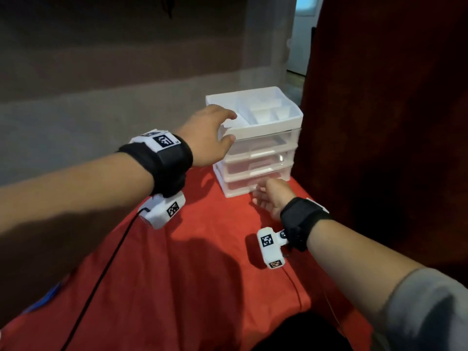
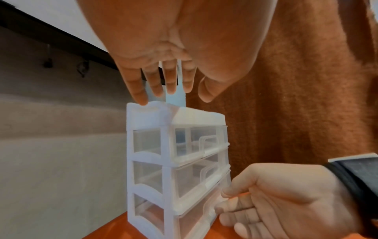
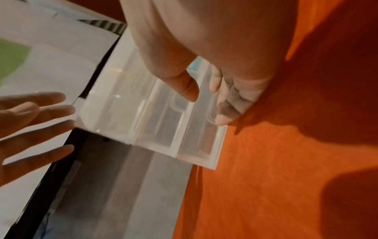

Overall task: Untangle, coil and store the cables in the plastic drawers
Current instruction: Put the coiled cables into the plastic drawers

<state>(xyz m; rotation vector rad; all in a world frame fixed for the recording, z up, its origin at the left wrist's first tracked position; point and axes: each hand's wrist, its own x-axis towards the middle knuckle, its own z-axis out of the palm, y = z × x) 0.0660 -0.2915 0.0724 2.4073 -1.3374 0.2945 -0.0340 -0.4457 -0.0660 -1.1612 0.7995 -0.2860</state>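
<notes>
Grey-brown wall (image 1: 101, 72) behind, dark red curtain (image 1: 392, 97) right (bright doorway (image 1: 305, 34) between them).

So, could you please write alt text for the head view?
A small white plastic drawer unit with three clear drawers stands on a red cloth. The left hand steadies its top tray; the right hand reaches for the bottom drawer.

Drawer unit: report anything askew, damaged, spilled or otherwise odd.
Nothing looks damaged or spilled. The drawer unit stands upright on the red cloth. The left hand rests at its top tray; the right hand grips the bottom drawer. No loose cables are in view, though the task concerns cables.
</notes>
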